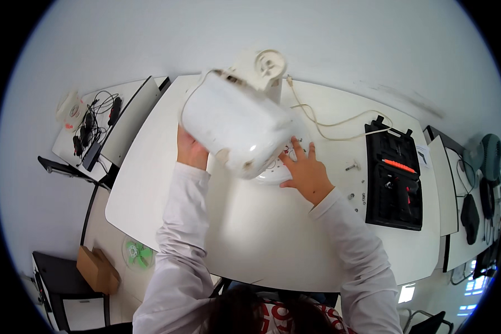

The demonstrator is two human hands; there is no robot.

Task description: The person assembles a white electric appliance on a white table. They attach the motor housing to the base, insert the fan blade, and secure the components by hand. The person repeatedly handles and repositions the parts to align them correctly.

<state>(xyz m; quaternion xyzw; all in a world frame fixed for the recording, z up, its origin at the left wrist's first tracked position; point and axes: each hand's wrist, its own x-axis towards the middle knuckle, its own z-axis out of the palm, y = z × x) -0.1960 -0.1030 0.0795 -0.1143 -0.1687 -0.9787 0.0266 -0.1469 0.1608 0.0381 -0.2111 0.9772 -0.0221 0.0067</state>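
A bulky white appliance housing (234, 122), smooth and boxy with worn spots on its near end, is tilted above the table. My left hand (191, 149) grips its left side from below, fingers mostly hidden behind it. At its far end is a cream-coloured part with a round, hollow hub (270, 64). Partly covered by the housing, a rounded white base (274, 173) with small printed marks rests on the table. My right hand (308, 173) lies on the right of this base with fingers spread. A cream power cord (339, 139) runs off to the right.
An opened black tool case (394, 192) with an orange-handled tool (398, 166) lies at the right. Several screws and small metal parts (351, 196) are scattered beside it. Black cables (94, 119) cover a left side table. A green fan blade (137, 253) and cardboard box (97, 270) are on the floor.
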